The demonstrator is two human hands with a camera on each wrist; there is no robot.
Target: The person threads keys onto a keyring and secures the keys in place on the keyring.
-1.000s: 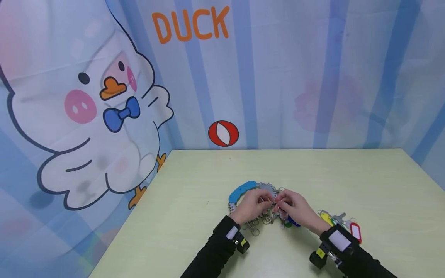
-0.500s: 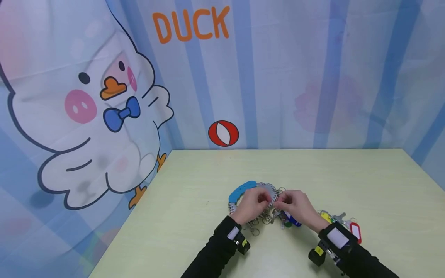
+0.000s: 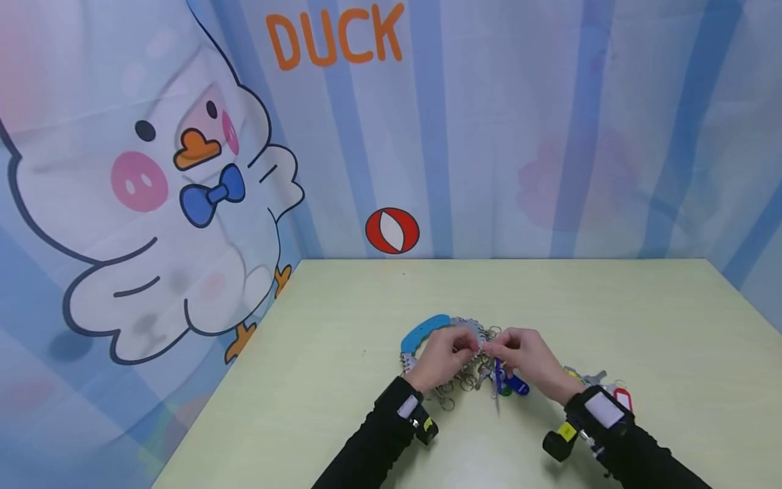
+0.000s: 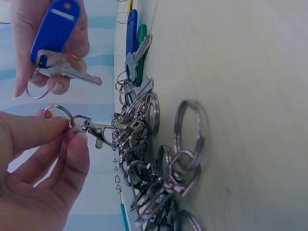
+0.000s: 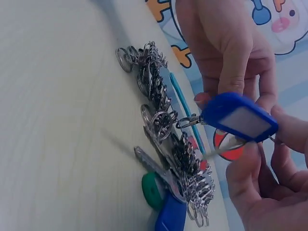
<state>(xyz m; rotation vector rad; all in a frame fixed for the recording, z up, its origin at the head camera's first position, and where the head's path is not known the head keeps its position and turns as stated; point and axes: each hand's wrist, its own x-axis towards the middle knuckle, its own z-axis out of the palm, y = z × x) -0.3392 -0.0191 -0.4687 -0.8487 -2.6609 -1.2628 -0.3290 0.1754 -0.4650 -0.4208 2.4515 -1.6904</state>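
Observation:
My left hand (image 3: 442, 356) pinches the split ring (image 4: 58, 111) of a snap hook (image 4: 98, 132), which is joined to a crowded bunch of metal hooks and rings (image 4: 144, 159). Close beside it, my right hand (image 3: 531, 360) pinches a small key ring (image 4: 36, 94). From that ring hang a key (image 4: 72, 72) and a blue key tag (image 5: 240, 115) with a pale label. The two rings look apart in the left wrist view. The bunch runs along a large hoop with a light-blue curved grip (image 3: 424, 331), partly hidden behind my left hand.
Another blue tag (image 3: 517, 385) and a green tag (image 5: 152, 190) with keys lie at the bunch's right end. Farther right on the pale table (image 3: 342, 421), a red-framed tag (image 3: 622, 399) and more keys (image 3: 594, 378) lie partly behind my right wrist.
The blue tag and its key now hang in sight below my right fingers; they were hidden or hard to see before. Both hands stay close together. The head view has tipped slightly down.

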